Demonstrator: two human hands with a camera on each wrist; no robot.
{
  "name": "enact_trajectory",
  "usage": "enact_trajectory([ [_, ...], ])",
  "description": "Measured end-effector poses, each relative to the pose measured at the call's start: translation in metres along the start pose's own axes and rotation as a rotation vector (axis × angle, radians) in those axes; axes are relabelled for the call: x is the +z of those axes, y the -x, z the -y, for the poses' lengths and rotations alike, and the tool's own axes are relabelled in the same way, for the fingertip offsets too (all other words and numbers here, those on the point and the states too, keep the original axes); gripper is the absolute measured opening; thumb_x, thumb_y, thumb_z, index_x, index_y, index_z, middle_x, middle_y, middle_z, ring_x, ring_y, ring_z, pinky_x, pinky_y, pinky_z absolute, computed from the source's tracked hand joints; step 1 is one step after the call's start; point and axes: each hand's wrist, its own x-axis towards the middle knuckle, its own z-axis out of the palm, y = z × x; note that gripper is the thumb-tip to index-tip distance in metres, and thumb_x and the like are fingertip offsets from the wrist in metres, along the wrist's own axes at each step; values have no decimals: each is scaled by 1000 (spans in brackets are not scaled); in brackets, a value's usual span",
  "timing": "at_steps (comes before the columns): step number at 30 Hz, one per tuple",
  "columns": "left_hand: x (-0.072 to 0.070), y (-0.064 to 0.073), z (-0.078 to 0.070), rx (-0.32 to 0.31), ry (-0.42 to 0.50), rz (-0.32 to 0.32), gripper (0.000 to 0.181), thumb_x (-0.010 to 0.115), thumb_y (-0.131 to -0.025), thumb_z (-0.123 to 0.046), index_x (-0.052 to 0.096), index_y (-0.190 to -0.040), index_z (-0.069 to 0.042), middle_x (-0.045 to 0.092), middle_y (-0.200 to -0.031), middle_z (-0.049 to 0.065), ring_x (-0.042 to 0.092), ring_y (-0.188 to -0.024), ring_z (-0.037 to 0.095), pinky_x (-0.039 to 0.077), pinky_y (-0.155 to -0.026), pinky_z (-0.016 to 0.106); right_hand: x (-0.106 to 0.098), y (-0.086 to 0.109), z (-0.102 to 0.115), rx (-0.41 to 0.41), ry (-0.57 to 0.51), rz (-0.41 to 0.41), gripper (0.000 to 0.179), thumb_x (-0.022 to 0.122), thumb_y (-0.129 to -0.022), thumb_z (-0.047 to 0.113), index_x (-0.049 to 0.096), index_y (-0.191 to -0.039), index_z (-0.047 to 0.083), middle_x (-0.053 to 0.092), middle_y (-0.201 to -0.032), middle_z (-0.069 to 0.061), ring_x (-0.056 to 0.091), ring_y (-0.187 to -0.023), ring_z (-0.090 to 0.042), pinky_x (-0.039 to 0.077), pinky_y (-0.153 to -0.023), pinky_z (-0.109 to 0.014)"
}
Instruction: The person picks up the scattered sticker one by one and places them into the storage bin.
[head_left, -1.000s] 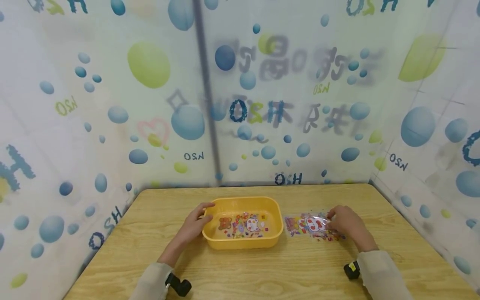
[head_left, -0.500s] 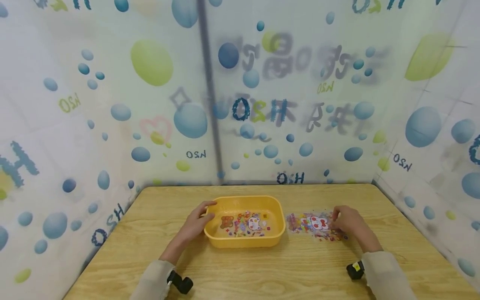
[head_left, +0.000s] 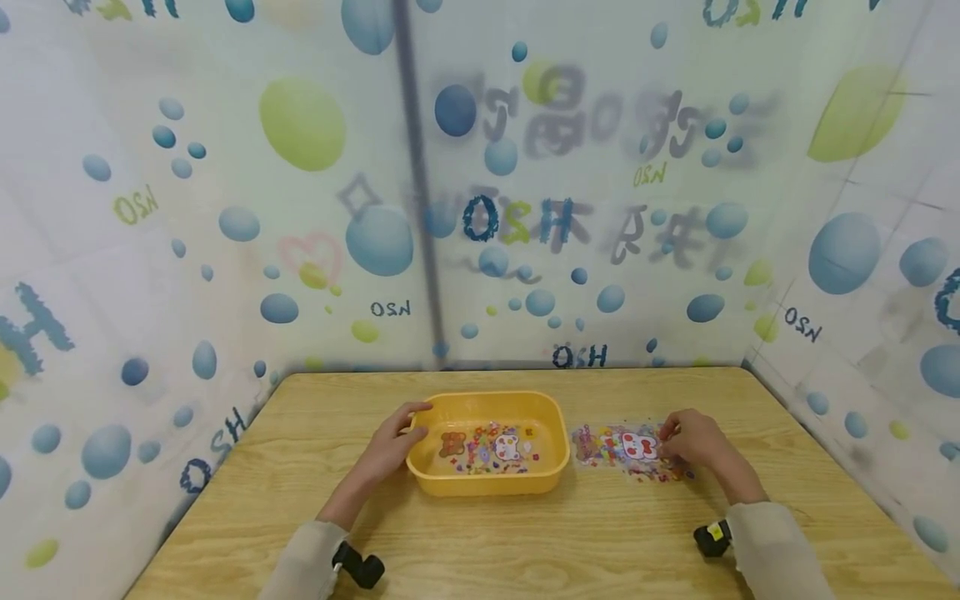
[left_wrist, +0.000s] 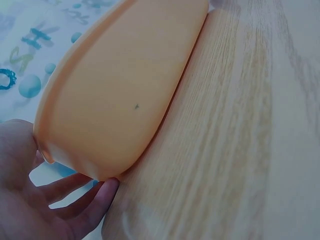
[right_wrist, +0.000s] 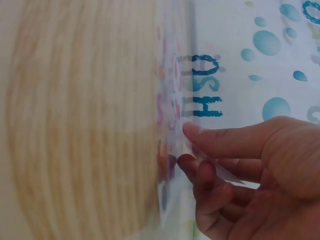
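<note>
Fingers of the right hand [head_left: 693, 440] are pinching a clear, oblong, colourfully printed plastic sheet [head_left: 622, 446], which is lying leftward of them, long axis following the tabletop's [head_left: 540, 546] far edge. The left hand [head_left: 388, 444] is gripping a yellow, rounded-rectangular plastic tub [head_left: 487, 486]. Only the right wrist view is showing the raised flap [right_wrist: 226, 172].

The left forearm [head_left: 351, 498] and right forearm [head_left: 737, 477] reach forward, well apart, angled inward and bare nearer the hands. The left hand [head_left: 388, 446] maintains a wide grip, thumb [head_left: 415, 433] and index finger [head_left: 415, 407] spread, the other fingers [left_wrist: 97, 205] curved. The right hand [head_left: 693, 439] pinches, its thumb [right_wrist: 225, 142] extended opposite curled fingers [right_wrist: 207, 187], the outer ones folding toward the palm [right_wrist: 295, 205].
</note>
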Motion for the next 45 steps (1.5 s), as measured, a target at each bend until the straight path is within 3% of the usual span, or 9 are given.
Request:
enact_trajectory([
  [6,0,1,-2,-2,19,3,41,57,-106,-15,55,-147,-14,54,-145,29,66,-115,37,59,-81,40,-9,1,1,-48,17,9,21,73,-88,8,72,-102,-8,71,-97,-18,62,-82,-23,55,-70,-37],
  [14,0,0,-1,-11,-3,-4,42,57,-106,-14,56,-147,-15,52,-149,28,63,-122,39,58,-86,42,-15,5,6,-40,-71,24,24,67,-91,1,69,-111,-12,70,-99,-20,63,-76,-18,61,-68,-34],
  [24,0,1,-4,-7,-5,-2,42,55,-106,-14,54,-148,-15,51,-150,29,63,-122,41,58,-86,42,-22,6,11,-70,-70,-39,30,70,-92,0,68,-118,-14,68,-107,-28,64,-78,-19,60,-67,-32],
  [45,0,3,-3,-2,-26,7,42,55,-107,-16,54,-148,-14,45,-158,24,49,-140,48,53,-102,54,-41,20,22,-181,-135,-120,32,67,-94,0,66,-122,-15,71,-104,-26,71,-78,-24,62,-66,-35],
])
